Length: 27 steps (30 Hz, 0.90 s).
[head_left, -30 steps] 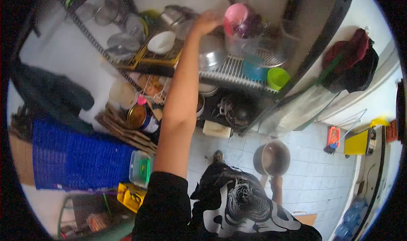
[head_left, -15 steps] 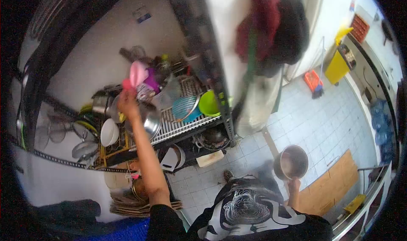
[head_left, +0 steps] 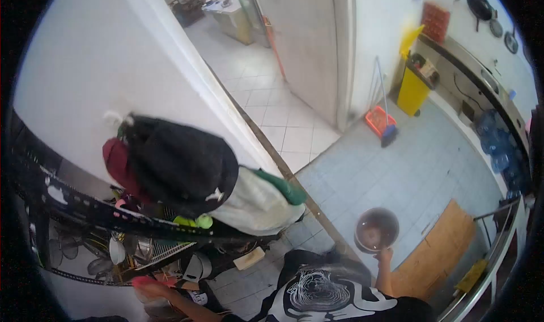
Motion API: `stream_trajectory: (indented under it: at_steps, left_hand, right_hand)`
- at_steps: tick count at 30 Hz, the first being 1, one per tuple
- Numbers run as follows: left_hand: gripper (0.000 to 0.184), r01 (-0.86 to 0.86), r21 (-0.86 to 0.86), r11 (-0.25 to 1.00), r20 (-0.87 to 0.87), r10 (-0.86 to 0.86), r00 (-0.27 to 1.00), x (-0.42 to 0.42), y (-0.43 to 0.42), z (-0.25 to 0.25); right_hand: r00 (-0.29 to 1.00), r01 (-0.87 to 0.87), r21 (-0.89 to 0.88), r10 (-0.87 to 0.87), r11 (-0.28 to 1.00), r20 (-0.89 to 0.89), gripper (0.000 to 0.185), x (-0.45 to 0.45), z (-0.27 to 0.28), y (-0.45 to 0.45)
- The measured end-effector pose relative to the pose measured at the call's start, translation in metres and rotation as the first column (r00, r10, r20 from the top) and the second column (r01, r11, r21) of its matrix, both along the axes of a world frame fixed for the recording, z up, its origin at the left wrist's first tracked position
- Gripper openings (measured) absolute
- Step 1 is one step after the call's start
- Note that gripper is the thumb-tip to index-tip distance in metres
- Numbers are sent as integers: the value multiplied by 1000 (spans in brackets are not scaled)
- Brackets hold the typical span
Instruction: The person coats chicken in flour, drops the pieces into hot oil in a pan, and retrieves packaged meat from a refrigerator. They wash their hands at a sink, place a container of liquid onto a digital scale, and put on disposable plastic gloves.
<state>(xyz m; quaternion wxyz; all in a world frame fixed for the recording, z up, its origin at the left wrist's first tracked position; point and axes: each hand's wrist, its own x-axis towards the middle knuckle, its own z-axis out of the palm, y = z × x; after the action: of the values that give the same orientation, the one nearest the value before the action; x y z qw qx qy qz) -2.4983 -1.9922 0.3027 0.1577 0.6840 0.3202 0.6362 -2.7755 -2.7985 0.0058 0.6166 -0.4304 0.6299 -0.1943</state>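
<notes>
My right hand (head_left: 384, 255) grips the handle of a saucepan (head_left: 376, 230), held out over the floor on the right. The pan's inside faces me, with a pale reddish-brown patch at its bottom. Low on the left, my left hand (head_left: 161, 292) is closed around a bright pink-red thing (head_left: 145, 284); blur and the fingers hide its kind. That hand is beside the front of the dish rack shelf (head_left: 170, 251). Near it on the shelf are a white bowl (head_left: 117, 252) and a metal bowl (head_left: 143, 249).
A dark cap (head_left: 181, 163) and cloths hang at the shelf's end. Beyond lie an open doorway, an orange dustpan (head_left: 379, 122) with a broom, a yellow bin (head_left: 413, 90) and blue water bottles (head_left: 501, 152). Cardboard (head_left: 433, 254) lies on the floor at right.
My view has swung right, towards the doorway. The left hand has drawn back from among the dishes with the pink-red thing. My right hand still holds the saucepan.
</notes>
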Motion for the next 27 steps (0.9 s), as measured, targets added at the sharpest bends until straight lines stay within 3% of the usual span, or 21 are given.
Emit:
stream_trajectory:
  at_steps: [1,2,5,8,11,14,17,19,23,24,27]
  left_hand:
    - [46,64,-139,988,99,-51,994,-23,-9,-49]
    - [49,-159,-447,880,-111,122,986,-56,-17,-96]
    - [47,-348,-318,882,-475,170,864,-114,-105,-212]
    - [46,-249,-438,864,-790,-238,565,-85,-261,-294]
    - [45,-104,-614,783,-779,-578,243,-14,-381,-332]
    - [44,-19,-747,665,-664,-744,78,83,-458,-351]
    - [43,82,-829,553,-555,-832,-3,206,-520,-345]
    - [42,173,-863,475,-489,-871,-46,288,-557,-328]
    - [41,313,-899,307,-352,-931,-99,433,-622,-274]
    - [40,333,-904,267,-323,-938,-123,466,-637,-260]
    - [40,356,-914,193,-261,-953,-153,546,-670,-235]
  right_hand:
    - [1000,-22,-18,22,1000,16,23,12,3,-17]
    - [999,-44,-35,45,998,30,24,24,6,-33]
    - [991,-135,5,135,991,7,27,76,7,-84]
    - [983,-182,17,182,983,21,26,146,3,-115]
    - [966,-260,43,259,965,12,24,229,-4,-144]
    - [928,-373,84,370,924,52,22,319,9,-168]
    - [927,-374,183,369,909,62,18,413,35,-191]
    - [802,-594,-5,593,804,77,18,462,3,-217]
    - [712,-695,-85,700,714,54,19,601,13,-260]
    - [754,-655,-20,656,755,48,20,646,64,-252]
    - [706,-702,-56,704,710,70,22,748,95,-266]
